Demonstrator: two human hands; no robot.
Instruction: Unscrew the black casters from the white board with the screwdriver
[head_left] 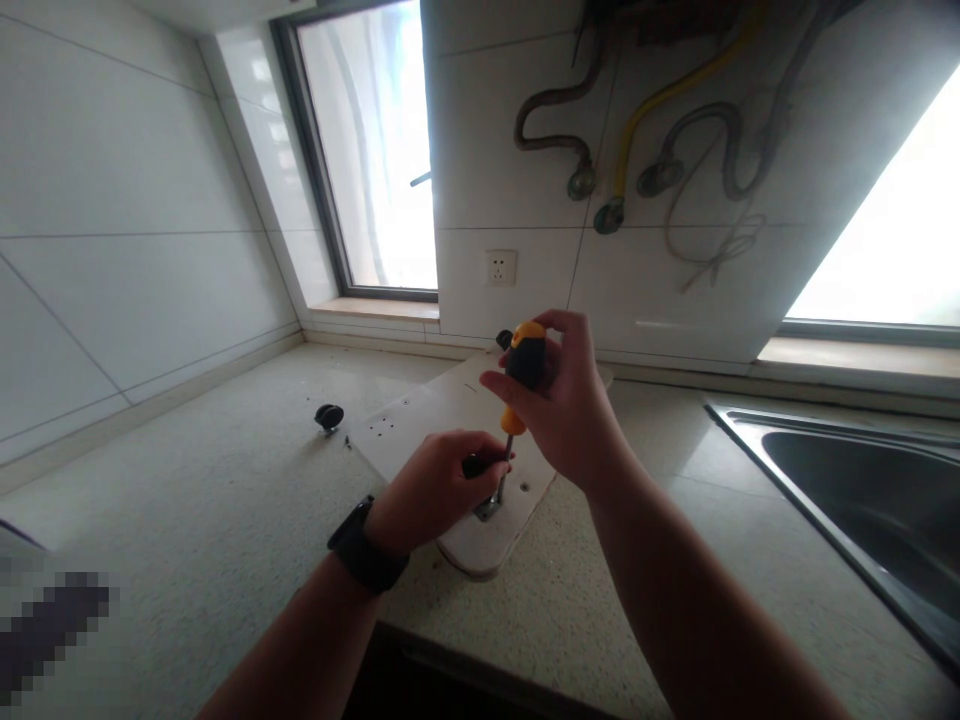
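Observation:
My right hand (559,395) is wrapped round the yellow and black handle of a screwdriver (527,362), held nearly upright. The shaft points down to a small metal plate (487,511) near the rounded front end of a white board (427,412). My left hand (457,470), with a black watch on its wrist, grips a black caster wheel (474,465) above that plate, its fingertips beside the shaft. The exact contact at the screwdriver's tip is too small to make out. Another black caster (505,340) stands at the board's far end, partly behind my right hand.
A loose black caster (328,418) lies on the speckled countertop (247,510) left of the board, with small screws (347,442) nearby. A steel sink (847,480) is at right. Pipes (555,140) and a wall socket (501,267) are at the back. The counter's front edge runs below my arms.

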